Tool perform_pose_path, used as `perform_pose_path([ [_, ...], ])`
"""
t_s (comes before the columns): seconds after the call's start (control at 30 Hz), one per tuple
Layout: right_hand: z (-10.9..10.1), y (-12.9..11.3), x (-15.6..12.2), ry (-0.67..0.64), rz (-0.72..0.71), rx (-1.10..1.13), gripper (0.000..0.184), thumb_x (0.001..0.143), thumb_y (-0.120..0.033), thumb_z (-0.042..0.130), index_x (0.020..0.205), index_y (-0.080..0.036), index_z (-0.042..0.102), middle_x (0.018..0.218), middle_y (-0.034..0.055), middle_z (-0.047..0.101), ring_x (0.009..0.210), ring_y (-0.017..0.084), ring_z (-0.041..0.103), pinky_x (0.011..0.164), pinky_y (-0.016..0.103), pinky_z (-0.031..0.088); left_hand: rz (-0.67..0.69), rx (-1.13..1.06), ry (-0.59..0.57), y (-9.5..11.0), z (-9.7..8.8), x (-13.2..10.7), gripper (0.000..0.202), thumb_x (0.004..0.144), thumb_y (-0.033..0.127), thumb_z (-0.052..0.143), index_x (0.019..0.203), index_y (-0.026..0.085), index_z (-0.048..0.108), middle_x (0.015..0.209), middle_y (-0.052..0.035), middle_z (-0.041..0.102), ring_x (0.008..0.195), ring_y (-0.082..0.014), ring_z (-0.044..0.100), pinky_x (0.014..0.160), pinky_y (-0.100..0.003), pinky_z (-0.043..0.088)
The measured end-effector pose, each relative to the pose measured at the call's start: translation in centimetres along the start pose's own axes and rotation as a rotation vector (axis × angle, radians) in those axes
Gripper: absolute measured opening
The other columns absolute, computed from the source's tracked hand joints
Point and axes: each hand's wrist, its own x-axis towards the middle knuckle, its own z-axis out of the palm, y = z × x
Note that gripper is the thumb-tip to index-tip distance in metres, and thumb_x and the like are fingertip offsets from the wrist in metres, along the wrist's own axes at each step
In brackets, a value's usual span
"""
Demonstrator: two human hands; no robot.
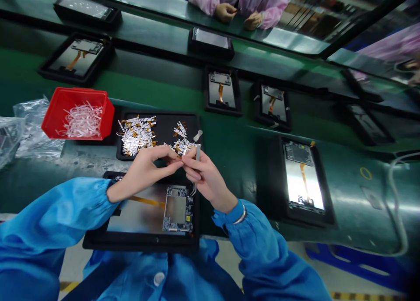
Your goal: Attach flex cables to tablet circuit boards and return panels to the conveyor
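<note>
Two hands (151,167), plus a co-worker's two hands (225,12) at the top edge; one pair of tweezers (197,154); one red bin (49,117); one black parts tray (164,124); two clear plastic bags (33,128); at least eight display panels (303,183).

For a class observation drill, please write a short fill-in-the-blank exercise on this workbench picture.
The right hand holds a pair of ____.
The bin holding white strips is ____.
The left sleeve is ____.

Missing words: tweezers; red; blue.
</note>
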Motion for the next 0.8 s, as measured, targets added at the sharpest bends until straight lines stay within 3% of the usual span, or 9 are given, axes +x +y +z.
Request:
perform_pose_path([
  [0.17, 0.0, 0.3, -1.1, 0.132, -0.413, -0.364, 0.031, 0.075, -0.027, 0.081, 0.094, -0.024, 0.056, 0.078, -0.0072, 0.059, 0.041, 0.002, 0.046, 0.038, 0.018, 0.036, 0.021, 0.132, -0.020, 0.7, -0.2, -0.8, 0.016, 0.087, 0.024, 0.064, 0.074, 0.017, 0.063, 0.068, 0.0037, 0.064, 0.064, -0.0081, 0.056, 0.063, -0.019, 0.044],
  [0.3, -0.7, 0.4, -2.3, 0.115, -0.587, -0.683, 0.016, 0.088, -0.022, 0.069, 0.103, -0.025, 0.064, 0.092, -0.0017, 0.068, 0.046, 0.004, 0.057, 0.045, 0.021, 0.047, 0.082, 0.221, -0.034, 1.0, -0.6, -1.4, 0.018, 0.089, 0.021, 0.064, 0.072, 0.016, 0.060, 0.068, 0.0048, 0.061, 0.062, -0.0069, 0.054, 0.061, -0.017, 0.042],
  [0.43, -1.3, 0.2, -3.2, -0.090, -0.514, -0.813, 0.015, 0.092, -0.026, 0.064, 0.103, -0.023, 0.073, 0.101, 0.0041, 0.075, 0.057, 0.010, 0.070, 0.054, 0.024, 0.053, 0.167, 0.264, -0.123, 1.0, -1.0, -1.7, 0.016, 0.093, 0.020, 0.062, 0.078, 0.017, 0.062, 0.074, 0.0038, 0.064, 0.068, -0.0076, 0.056, 0.065, -0.018, 0.042],
  [0.57, -1.6, 0.2, -3.4, -0.130, -0.287, -0.652, 0.016, 0.085, -0.030, 0.074, 0.098, -0.021, 0.076, 0.065, -0.0014, 0.073, 0.056, 0.016, 0.073, 0.057, 0.025, 0.055, 0.233, 0.362, -0.261, 0.8, -1.0, -1.9, 0.020, 0.100, 0.027, 0.052, 0.087, 0.018, 0.066, 0.079, 0.0002, 0.064, 0.074, -0.0119, 0.058, 0.069, -0.023, 0.043],
  [0.67, -2.0, 0.0, -3.5, -0.101, -0.218, -0.656, 0.012, 0.088, -0.030, 0.071, 0.091, -0.020, 0.077, 0.057, -0.0030, 0.070, 0.054, 0.017, 0.072, 0.057, 0.025, 0.054, 0.275, 0.450, -0.345, 0.7, -1.5, -2.4, 0.029, 0.103, 0.030, 0.044, 0.089, 0.020, 0.067, 0.079, -0.0010, 0.064, 0.073, -0.0135, 0.058, 0.071, -0.026, 0.043],
  [0.73, -2.5, 0.0, -3.8, -0.027, -0.260, -0.744, 0.011, 0.090, -0.028, 0.069, 0.091, -0.021, 0.078, 0.056, -0.0033, 0.069, 0.054, 0.016, 0.072, 0.055, 0.025, 0.053, 0.292, 0.497, -0.342, 0.7, -2.9, -2.9, 0.028, 0.103, 0.031, 0.046, 0.090, 0.021, 0.068, 0.081, -0.0009, 0.065, 0.074, -0.0137, 0.058, 0.071, -0.027, 0.044],
  [0.8, -3.2, 0.2, -4.3, 0.045, -0.354, -0.834, 0.010, 0.091, -0.023, 0.067, 0.091, -0.021, 0.077, 0.072, -0.0007, 0.075, 0.056, 0.013, 0.071, 0.057, 0.024, 0.053, 0.206, 0.504, -0.195, 0.7, -5.5, -3.6, 0.019, 0.099, 0.032, 0.055, 0.091, 0.021, 0.070, 0.085, -0.0006, 0.066, 0.078, -0.0136, 0.058, 0.071, -0.025, 0.043],
])
